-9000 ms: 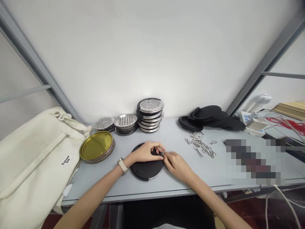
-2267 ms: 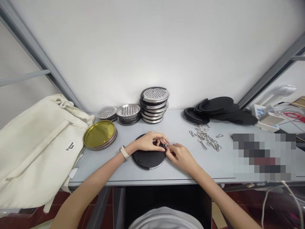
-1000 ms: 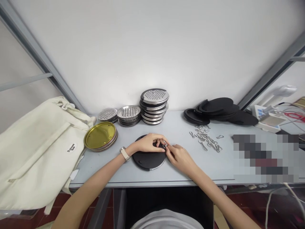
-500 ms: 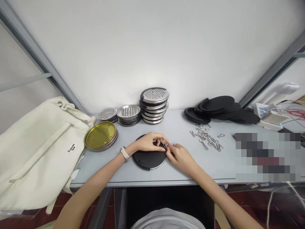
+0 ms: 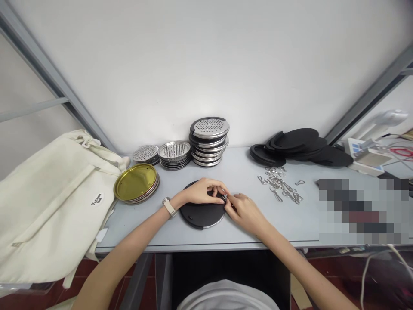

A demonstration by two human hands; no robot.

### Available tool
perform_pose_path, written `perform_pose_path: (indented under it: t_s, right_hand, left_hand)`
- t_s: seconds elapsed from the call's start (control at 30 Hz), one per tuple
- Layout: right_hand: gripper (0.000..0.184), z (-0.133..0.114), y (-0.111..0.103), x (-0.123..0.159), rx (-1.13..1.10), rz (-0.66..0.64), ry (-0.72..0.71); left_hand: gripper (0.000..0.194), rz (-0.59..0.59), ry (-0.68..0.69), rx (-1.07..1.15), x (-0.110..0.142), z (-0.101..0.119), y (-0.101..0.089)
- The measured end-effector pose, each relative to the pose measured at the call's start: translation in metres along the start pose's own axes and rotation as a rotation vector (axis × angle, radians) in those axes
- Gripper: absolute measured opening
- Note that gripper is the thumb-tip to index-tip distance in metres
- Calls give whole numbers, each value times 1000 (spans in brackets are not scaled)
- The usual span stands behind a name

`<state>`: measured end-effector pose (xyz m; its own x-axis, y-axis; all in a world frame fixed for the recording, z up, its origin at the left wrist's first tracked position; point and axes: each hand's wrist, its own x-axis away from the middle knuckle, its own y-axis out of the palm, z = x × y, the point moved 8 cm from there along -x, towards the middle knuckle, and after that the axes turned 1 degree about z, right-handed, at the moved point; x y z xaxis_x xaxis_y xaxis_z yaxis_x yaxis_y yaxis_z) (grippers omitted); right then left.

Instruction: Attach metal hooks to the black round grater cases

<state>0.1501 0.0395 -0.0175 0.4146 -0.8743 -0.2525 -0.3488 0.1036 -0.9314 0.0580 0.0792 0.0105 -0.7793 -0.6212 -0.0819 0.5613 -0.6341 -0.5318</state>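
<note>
A round black disc (image 5: 204, 217) with a silvery strip along its near right rim lies flat near the table's front edge. My left hand (image 5: 204, 191) arches over its far part, thumb and fingers curled together at the right rim. There a small shiny metal snap hook (image 5: 224, 197) shows between the fingertips of both hands, mostly covered by them. From the right, my right hand (image 5: 244, 211) pinches at the same spot, thumb and forefinger closed. Similar loose snap hooks (image 5: 282, 187) lie in a pile to the right of my right hand.
Behind stand stacks of round metal graters, the tallest (image 5: 209, 129) with black rims, a shorter one (image 5: 174, 150) beside it. Gold lids (image 5: 135, 183) are stacked at left, beside a cream bag (image 5: 61, 206). Black discs (image 5: 297, 144) are heaped back right, near a power strip (image 5: 368, 159).
Both hands stay at the disc's right rim with only slight finger movement. A little more of the shiny metal shows between the fingertips. The view has shifted very slightly.
</note>
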Motion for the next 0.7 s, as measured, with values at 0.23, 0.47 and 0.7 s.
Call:
perform_pose_path:
  t_s: [0.23, 0.47, 0.7]
  right_hand:
    - [28, -1, 0, -1, 13, -6, -8]
    - [29, -1, -1, 0, 10, 2, -3]
    - [30, -1, 0, -1, 19, 6, -6]
  left_hand:
    - [29, 5, 31, -34, 0, 2, 0]
    - [29, 8, 32, -33, 0, 1, 0]
    - [29, 7, 22, -34, 0, 2, 0]
